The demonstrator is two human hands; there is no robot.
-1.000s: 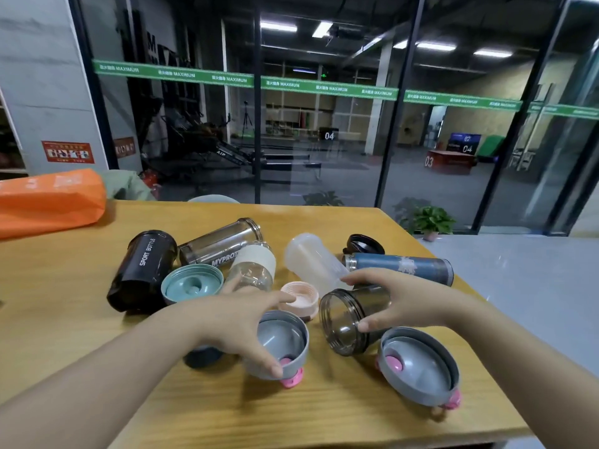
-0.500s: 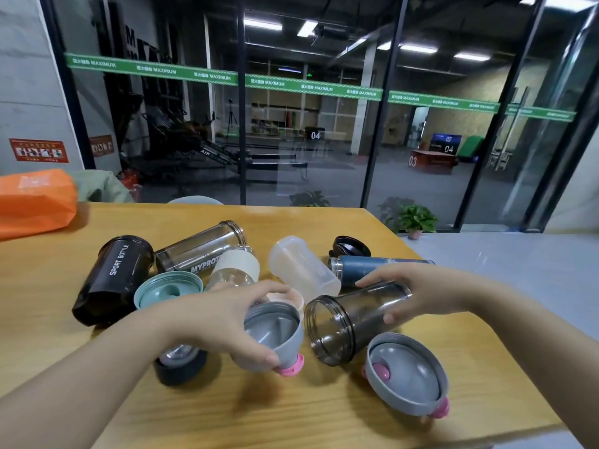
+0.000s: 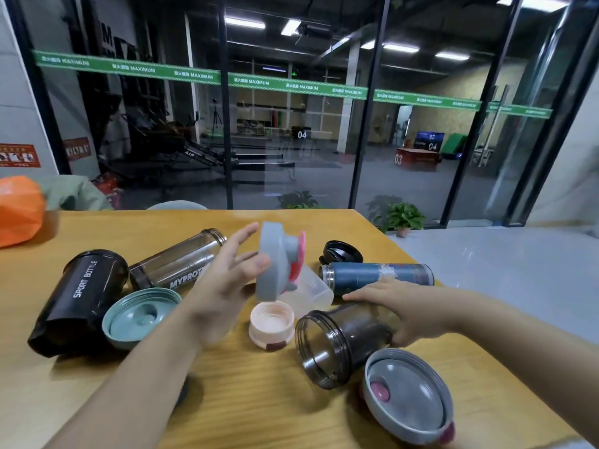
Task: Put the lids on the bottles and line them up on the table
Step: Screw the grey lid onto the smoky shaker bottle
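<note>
Now the left hand (image 3: pixel 227 286) is holding the grey lid (image 3: pixel 274 260) up off the table (image 3: pixel 259 400), thumb and fingers curling round its rim, the lid standing on edge with its pink-capped top facing right and its hollow underside facing the palm. The right hand (image 3: pixel 408 315) is gripping the smoky bottle (image 3: pixel 340 341) by its base end, fingers wrapping over the barrel. That bottle is lying tilted, its long axis running from the right hand down and leftward, so the open threaded mouth is pointing toward the wearer's left, below and to the right of the raised lid. Lid and mouth are sitting near each other but clearly apart. By my reading, the lid's hollow side is needing to turn to face that mouth before the two are meeting.
</note>
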